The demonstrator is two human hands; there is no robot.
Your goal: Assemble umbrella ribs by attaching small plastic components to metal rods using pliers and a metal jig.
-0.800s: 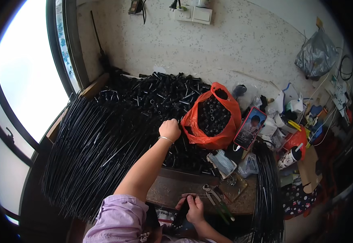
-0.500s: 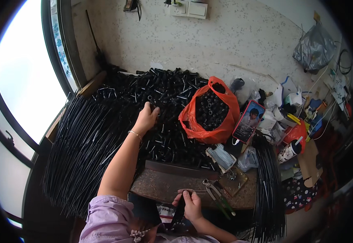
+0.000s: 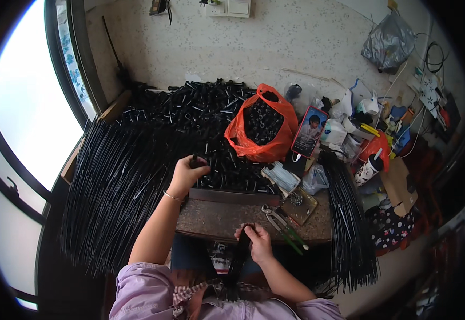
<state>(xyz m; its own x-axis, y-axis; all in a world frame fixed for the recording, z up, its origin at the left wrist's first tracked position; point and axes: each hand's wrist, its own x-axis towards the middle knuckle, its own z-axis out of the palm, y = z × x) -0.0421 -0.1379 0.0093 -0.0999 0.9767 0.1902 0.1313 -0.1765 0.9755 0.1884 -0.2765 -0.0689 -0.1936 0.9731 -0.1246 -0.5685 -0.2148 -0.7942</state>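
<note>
My left hand (image 3: 187, 176) is above the near edge of a heap of small black tubular parts (image 3: 200, 106). Its fingers are closed, with what looks like a small black part between them. Just past the table's front edge, my right hand (image 3: 256, 242) pinches the top of a dark strip-like bundle (image 3: 237, 258) that hangs toward my lap. A pair of pincers (image 3: 280, 224) with green handles lies on the tabletop (image 3: 213, 216) to the right of that hand. Long thin black rods (image 3: 120, 192) cover the left side.
An orange plastic bag (image 3: 235, 130) full of black ring-ended parts stands on the heap. Beside it a phone (image 3: 310, 130) leans upright. More black rods (image 3: 344, 224) hang over the right edge. A patterned cup with a straw (image 3: 368, 170) and clutter stand at the right.
My left hand has come back toward me from the middle of the heap, its fingers now closed together. The view has shifted slightly; my right hand still holds the bundle.
</note>
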